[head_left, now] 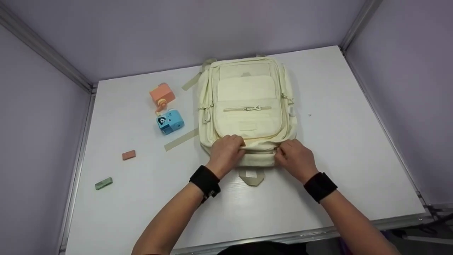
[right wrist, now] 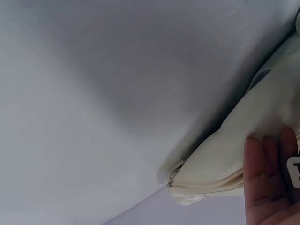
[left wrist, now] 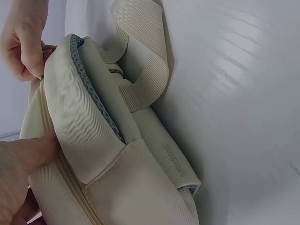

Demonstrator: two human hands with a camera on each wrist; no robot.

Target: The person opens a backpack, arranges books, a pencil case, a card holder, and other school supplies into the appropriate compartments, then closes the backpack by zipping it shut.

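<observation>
A cream backpack point(head_left: 247, 122) lies front up on the white table, its near end toward me. My left hand point(head_left: 226, 152) grips the fabric at that end, its thumb point(left wrist: 40, 150) lying along the zipper point(left wrist: 70, 180). My right hand point(head_left: 296, 159) pinches the zipper pull at the near right corner, where a bit of metal shows under the thumb point(left wrist: 32, 58). A pale tag with a dark mark point(right wrist: 294, 171) hangs by the right fingers point(right wrist: 262, 164). The zipper's track runs between the two hands. A webbing loop point(left wrist: 152, 61) sticks out from the bag's near end.
Left of the backpack sit an orange toy-like object point(head_left: 162, 95) and a blue panda-printed one point(head_left: 170, 121). Nearer me lie a small reddish block point(head_left: 128, 155) and a green one point(head_left: 103, 183). Loose straps point(head_left: 181, 140) stretch left from the bag. Grey panels point(head_left: 219, 32) enclose the table.
</observation>
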